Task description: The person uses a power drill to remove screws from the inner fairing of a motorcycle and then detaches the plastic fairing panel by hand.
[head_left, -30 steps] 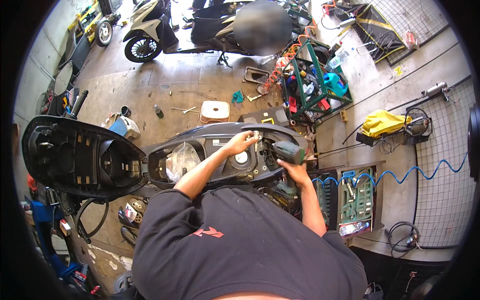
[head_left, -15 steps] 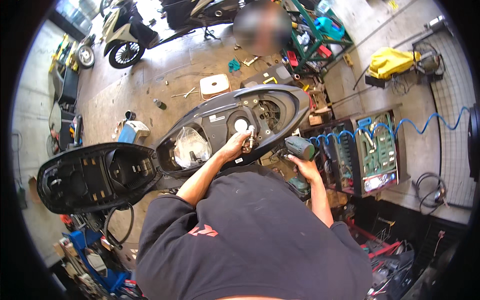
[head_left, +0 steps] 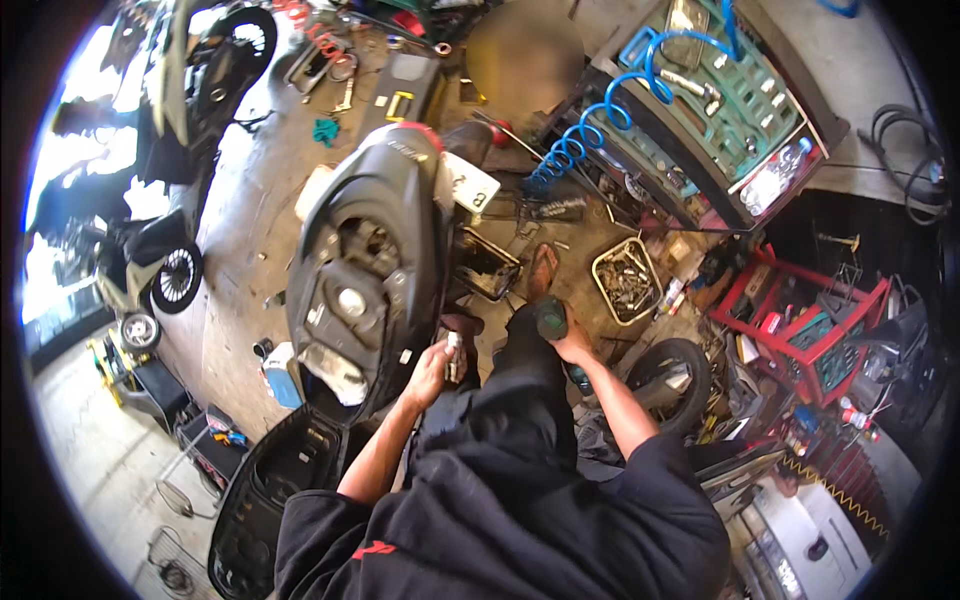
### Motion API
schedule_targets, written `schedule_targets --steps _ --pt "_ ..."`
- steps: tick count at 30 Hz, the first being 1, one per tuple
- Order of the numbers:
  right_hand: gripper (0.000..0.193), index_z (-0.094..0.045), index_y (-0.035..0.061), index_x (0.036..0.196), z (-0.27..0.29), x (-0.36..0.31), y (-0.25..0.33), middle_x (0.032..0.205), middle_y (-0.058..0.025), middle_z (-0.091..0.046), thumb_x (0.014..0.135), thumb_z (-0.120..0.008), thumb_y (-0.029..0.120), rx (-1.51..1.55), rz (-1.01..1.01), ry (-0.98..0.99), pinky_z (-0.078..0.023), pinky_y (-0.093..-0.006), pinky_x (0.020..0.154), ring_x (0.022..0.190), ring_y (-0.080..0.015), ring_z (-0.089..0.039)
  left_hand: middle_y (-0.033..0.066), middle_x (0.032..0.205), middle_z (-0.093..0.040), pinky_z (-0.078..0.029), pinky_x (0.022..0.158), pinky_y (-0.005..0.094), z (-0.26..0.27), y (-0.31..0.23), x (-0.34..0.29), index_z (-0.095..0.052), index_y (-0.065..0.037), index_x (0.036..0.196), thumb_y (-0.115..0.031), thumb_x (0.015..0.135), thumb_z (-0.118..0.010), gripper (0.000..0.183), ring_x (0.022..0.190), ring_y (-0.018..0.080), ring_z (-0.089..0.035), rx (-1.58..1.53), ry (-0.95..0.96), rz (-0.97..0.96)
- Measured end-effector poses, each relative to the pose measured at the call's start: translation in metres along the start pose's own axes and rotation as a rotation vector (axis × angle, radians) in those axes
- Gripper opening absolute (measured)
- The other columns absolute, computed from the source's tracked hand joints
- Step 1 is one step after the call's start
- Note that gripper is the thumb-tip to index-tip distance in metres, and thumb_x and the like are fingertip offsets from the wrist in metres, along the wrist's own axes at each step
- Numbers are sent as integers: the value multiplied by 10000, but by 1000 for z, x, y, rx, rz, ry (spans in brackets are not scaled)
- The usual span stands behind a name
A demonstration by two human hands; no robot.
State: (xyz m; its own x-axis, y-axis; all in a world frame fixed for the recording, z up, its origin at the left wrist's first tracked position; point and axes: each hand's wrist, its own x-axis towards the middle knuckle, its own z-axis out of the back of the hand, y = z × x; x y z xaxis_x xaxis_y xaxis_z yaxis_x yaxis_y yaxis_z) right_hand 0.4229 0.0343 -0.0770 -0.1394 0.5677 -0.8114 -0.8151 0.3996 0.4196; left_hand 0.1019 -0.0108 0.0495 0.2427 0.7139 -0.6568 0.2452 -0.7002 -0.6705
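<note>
My left hand (head_left: 430,373) is closed around a shiny metal socket-like piece (head_left: 453,357), close to the side of the dark scooter body (head_left: 400,300). My right hand (head_left: 574,346) grips a green cordless power driver (head_left: 551,318) above my right thigh, its lower part showing below the hand. At left, the scooter's seat (head_left: 270,480) is swung up, underside showing. A clear plastic bag (head_left: 335,372) lies in the storage well, and a round white cap (head_left: 351,302) sits on the body. The tip of the driver cannot be made out.
On the floor ahead lie a bin of bolts and small parts (head_left: 625,281) and a black tray (head_left: 487,265). A tool cabinet (head_left: 760,115) stands ahead right, with a blue coiled hose (head_left: 610,112) across it. At right are a red cart (head_left: 795,330) and a tyre (head_left: 672,380).
My view and body have turned right, away from the scooter. My left hand has left the scooter's top with the metal piece; the driver stays in my right hand.
</note>
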Motion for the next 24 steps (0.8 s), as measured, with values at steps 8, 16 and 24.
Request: schedule_targets --steps 8,16,24 --pt "986 -13 189 1546 -35 177 -184 1368 -236 -516 858 -707 320 128 -243 -122 -447 -478 993 1205 -429 -547 73 860 -644 -479 763 338 -57 58 142 -596 -8 1089 -298 984 -551 312 806 153 -575 356 41 231" --pt "990 -18 102 1541 0 350 -328 1230 -276 -590 834 -710 123 -138 -632 -77 -481 -503 919 1083 -429 -600 132 917 -684 -502 736 333 -52 167 209 -599 -10 1153 -343 961 -610 384 817 180 -649 273 125 392" --pt "579 -141 220 1545 17 412 -362 1334 -212 -566 1031 -407 238 -280 -672 -179 -481 -497 951 1186 -393 -573 71 879 -664 -479 727 328 -42 185 220 -599 -13 1118 -297 956 -633 329 787 141 -582 136 -37 352"
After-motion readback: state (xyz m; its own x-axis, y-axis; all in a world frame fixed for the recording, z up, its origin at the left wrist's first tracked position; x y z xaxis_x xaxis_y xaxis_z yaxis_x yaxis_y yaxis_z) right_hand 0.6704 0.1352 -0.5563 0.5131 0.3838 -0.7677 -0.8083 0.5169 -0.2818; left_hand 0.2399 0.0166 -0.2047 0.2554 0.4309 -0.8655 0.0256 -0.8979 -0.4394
